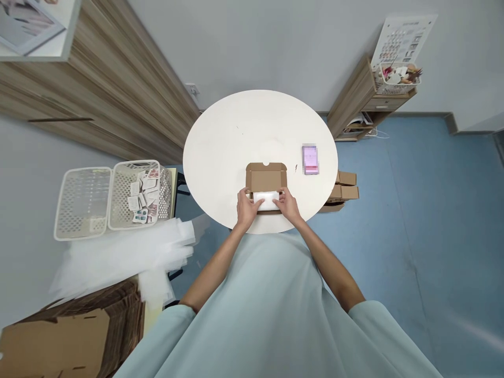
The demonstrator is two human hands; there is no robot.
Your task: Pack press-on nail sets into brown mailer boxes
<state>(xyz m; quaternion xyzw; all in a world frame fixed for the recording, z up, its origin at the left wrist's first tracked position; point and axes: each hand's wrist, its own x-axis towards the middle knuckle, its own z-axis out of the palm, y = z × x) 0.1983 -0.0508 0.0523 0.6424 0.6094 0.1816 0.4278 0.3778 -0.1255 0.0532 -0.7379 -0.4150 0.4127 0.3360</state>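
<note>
An opened brown cardboard box (268, 180) lies near the front edge of the white oval table (220, 142), its lid folded back away from me. In its near part sits a white wrapped packet (266, 200), which looks like foam sheet. My left hand (246, 210) grips the packet's left end, thumb on top and fingers at the box's side. At the right end my right hand (290, 206) does the same. What the wrapping contains is hidden. A blurred purple rectangular item (310, 159) lies on the table to the right.
White foam sheets (129, 254) and flattened cardboard boxes (59, 341) are piled at left, beside an open white basket (136, 223) of small packets. Folded boxes (346, 192) stand right of the table. A wooden cabinet (358, 97) carries a basket (397, 86) against the wall.
</note>
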